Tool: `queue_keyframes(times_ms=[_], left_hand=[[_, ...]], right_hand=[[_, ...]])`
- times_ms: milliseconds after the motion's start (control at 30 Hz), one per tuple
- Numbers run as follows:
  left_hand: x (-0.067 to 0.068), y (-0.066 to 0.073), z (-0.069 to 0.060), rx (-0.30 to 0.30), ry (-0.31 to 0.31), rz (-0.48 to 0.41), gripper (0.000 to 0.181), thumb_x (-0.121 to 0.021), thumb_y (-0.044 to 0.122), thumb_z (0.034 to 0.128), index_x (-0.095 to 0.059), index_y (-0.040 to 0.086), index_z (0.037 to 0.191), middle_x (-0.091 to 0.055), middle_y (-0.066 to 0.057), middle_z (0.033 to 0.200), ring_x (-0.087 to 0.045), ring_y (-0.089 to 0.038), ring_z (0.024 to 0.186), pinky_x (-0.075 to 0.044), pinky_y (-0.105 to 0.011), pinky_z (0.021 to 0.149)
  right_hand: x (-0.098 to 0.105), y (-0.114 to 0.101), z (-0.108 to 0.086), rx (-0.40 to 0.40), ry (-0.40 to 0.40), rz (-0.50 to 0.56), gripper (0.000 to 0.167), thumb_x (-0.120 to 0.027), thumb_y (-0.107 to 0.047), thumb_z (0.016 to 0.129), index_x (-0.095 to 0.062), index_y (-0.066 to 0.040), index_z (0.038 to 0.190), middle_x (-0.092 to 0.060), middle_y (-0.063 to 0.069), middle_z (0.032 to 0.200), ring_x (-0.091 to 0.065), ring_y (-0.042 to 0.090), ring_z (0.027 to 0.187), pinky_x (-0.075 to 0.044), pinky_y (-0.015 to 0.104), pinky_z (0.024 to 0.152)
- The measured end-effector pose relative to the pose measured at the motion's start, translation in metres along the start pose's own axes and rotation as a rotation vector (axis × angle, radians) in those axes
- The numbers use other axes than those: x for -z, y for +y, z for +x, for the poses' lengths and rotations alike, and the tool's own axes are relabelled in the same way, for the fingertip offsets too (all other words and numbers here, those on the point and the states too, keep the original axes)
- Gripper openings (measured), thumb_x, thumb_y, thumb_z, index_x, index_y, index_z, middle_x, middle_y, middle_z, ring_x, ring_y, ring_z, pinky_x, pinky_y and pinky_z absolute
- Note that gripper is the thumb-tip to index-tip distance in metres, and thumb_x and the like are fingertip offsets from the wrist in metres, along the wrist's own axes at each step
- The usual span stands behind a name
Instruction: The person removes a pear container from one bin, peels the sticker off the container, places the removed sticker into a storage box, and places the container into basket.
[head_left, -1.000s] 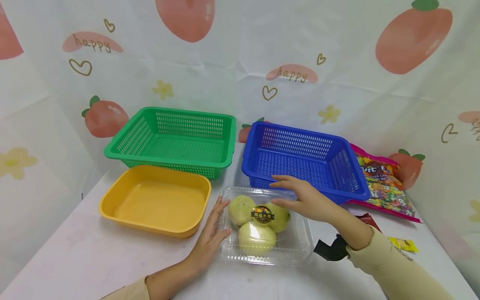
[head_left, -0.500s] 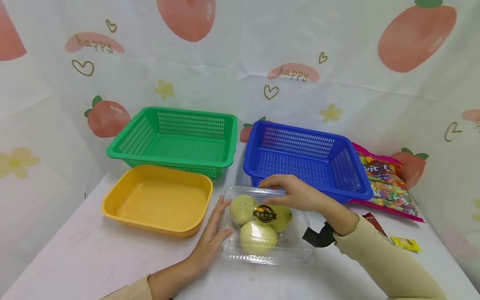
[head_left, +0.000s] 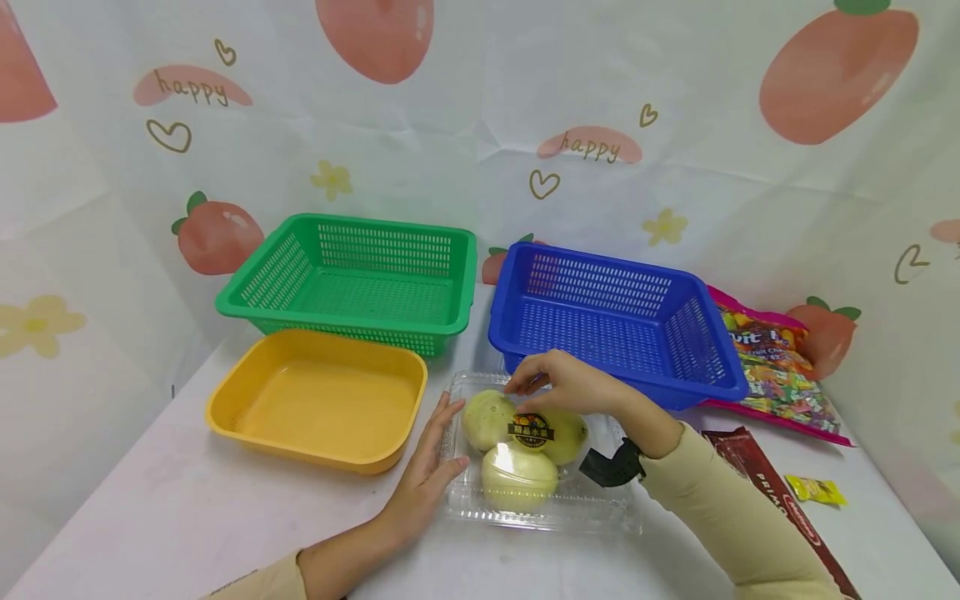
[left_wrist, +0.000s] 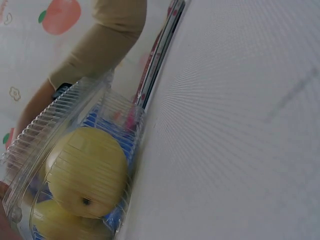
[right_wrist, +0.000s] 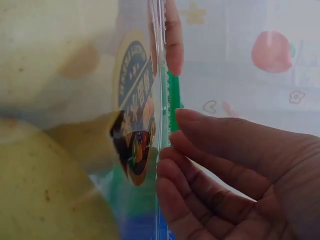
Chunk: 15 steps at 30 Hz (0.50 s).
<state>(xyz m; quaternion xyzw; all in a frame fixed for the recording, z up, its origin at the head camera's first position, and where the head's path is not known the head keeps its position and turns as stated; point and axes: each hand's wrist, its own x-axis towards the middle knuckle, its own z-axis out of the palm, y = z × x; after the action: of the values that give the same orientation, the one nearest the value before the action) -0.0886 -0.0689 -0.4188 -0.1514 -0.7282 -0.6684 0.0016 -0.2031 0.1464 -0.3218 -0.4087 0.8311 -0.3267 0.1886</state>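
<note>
A clear plastic clamshell box (head_left: 592, 500) stands on the table, with three round pale yellow-green fruits (head_left: 519, 477) inside. On its lid is a dark round sticker (head_left: 531, 429) with lettering. My left hand (head_left: 420, 475) rests along the box's left side, thumb and fingers spread; only a sliver of it shows in the left wrist view. Over the lid's far half is my right hand (head_left: 562, 385), its fingers bent and pointing left. In the right wrist view the bent fingertips (right_wrist: 167, 175) meet the lid beside the sticker, and the thumb stands off it. Nothing is held there.
A yellow tub (head_left: 315, 417) stands left of the box, before a green basket (head_left: 442, 325). Behind the box is a blue basket (head_left: 697, 392). To the right lie a pink candy bag (head_left: 787, 383), a dark red wrapped packet (head_left: 780, 492) and a small yellow packet (head_left: 816, 490).
My right hand has moved left over the lid, and its fingers have bent more and drawn closer together. The dark red packet has come out from behind the sleeve. My left hand keeps its place.
</note>
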Motion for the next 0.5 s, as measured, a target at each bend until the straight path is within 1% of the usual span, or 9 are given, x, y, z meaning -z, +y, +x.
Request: queue_keyframes(times_ms=[100,233,500], left_hand=[[-0.0002,-0.0004,-0.0002,0.0,-0.004,0.002,0.062,-0.046,0.001,0.0886,-0.024,0.01,0.146,0.001,-0.005,0.159,0.002,-0.026,0.146,-0.006,0.001,0.103],[0.0,-0.0001,0.0001,0.006,-0.003,0.008,0.062,-0.046,0.002,0.0889,-0.025,0.012,0.146,0.001,-0.005,0.159,0.002,-0.026,0.146,-0.005,0.001,0.103],[0.0007,-0.0005,0.0004,0.011,-0.007,0.017,0.062,-0.046,0.004,0.0899,-0.024,0.015,0.147,0.002,-0.004,0.159,0.003,-0.025,0.146,-0.005,0.0,0.103]], right_hand=[[-0.0008,0.0026,0.0021,0.026,-0.002,-0.013,0.017,-0.068,-0.007,0.083,-0.07,0.0,0.098,-0.068,0.01,0.097,-0.062,0.014,0.086,-0.053,0.024,0.08],[-0.002,0.0044,0.0041,0.03,-0.004,-0.025,0.011,-0.068,-0.006,0.082,-0.072,-0.003,0.092,-0.069,0.006,0.091,-0.06,0.005,0.08,-0.054,0.024,0.078],[-0.0033,0.0058,0.0054,0.02,-0.01,-0.003,0.005,-0.067,-0.006,0.083,-0.071,-0.005,0.085,-0.07,0.004,0.084,-0.059,0.004,0.075,-0.055,0.03,0.076]])
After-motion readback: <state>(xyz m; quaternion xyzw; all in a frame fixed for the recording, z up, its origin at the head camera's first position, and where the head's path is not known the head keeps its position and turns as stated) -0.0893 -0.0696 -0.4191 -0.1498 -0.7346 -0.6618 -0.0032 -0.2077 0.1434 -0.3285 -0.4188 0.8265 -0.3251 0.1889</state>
